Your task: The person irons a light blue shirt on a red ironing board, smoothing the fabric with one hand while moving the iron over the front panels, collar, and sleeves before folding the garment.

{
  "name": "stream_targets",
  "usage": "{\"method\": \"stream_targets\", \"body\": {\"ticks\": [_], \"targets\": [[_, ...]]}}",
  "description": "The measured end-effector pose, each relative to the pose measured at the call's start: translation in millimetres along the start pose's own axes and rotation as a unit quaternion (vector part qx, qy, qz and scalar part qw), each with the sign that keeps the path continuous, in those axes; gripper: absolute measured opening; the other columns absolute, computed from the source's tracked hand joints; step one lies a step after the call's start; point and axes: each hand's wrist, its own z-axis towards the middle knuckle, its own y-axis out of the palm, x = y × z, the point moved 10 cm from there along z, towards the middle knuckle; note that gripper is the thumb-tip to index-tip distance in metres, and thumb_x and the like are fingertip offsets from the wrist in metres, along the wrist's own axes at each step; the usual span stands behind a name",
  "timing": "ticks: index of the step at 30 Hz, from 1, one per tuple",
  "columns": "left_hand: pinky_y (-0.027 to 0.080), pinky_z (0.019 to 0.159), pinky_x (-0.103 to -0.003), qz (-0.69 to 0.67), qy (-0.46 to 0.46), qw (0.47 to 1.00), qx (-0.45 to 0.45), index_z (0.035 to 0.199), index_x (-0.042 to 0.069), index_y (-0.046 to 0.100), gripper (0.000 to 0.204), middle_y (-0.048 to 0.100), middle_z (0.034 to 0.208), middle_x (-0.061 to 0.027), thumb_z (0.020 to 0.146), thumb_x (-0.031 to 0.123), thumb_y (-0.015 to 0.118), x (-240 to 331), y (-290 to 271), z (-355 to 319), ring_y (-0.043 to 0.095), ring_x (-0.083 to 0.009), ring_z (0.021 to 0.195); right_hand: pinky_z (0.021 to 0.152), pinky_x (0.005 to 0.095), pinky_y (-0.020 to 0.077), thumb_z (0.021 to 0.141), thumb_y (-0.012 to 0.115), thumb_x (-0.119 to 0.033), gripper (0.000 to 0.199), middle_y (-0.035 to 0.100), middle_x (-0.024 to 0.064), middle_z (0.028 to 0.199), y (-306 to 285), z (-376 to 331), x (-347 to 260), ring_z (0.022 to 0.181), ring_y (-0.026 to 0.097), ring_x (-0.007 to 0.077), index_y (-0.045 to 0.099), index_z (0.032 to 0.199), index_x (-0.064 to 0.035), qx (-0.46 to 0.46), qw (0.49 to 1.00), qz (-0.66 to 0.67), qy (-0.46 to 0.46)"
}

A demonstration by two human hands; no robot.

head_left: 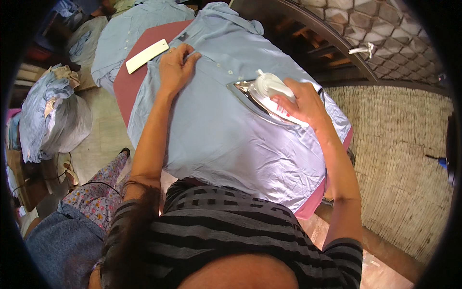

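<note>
A light blue button-up shirt (207, 125) lies spread over a red-covered ironing board (130, 91), with wrinkles toward its near right part. My right hand (303, 103) is wrapped round the handle of a white clothes iron (272, 96). The iron's metal soleplate rests on the shirt, its tip pointing left, just below the row of buttons. My left hand (175, 70) is at the shirt's upper left, fingers curled on the cloth and seeming to pinch it. Beside those fingers lies a flat cream-coloured bar (147, 56) with a small hole at one end.
Another light blue shirt (125, 41) lies beyond the board's left side. A heap of blue garments (48, 113) stands at the left. Close by on the left sits a person in floral trousers (94, 200). A dark wooden frame (317, 29) runs along the far right, above a woven mat (399, 159).
</note>
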Motion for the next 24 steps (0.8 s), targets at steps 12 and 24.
{"method": "stream_targets", "body": {"ticks": [12,24], "targets": [[0.046,0.065,-0.037,0.000,-0.015,1.000,-0.022,0.094,0.005,0.065,0.030,0.064,0.076,-0.0108,0.087,0.033,0.073,-12.9,10.9,1.6,0.060,-0.0251,0.067,0.065,0.0412,0.0518,0.087,0.068,-0.051,0.049,0.067,0.0188,0.070,-1.0,7.3,10.4,0.066,0.067,0.0342,0.070,0.096,-0.0029,-0.023,0.998,-0.015,-0.063],[0.044,0.066,-0.030,0.033,-0.011,0.998,-0.061,0.092,0.003,0.063,0.030,0.060,0.074,-0.0046,0.091,0.032,0.070,-15.0,13.5,2.9,0.053,-0.0153,0.067,0.068,0.0366,0.0539,0.089,0.067,-0.047,0.047,0.070,0.0155,0.075,-59.0,-65.3,61.3,0.067,0.070,0.0276,0.069,0.105,-0.0023,0.102,0.995,-0.015,-0.016]]}}
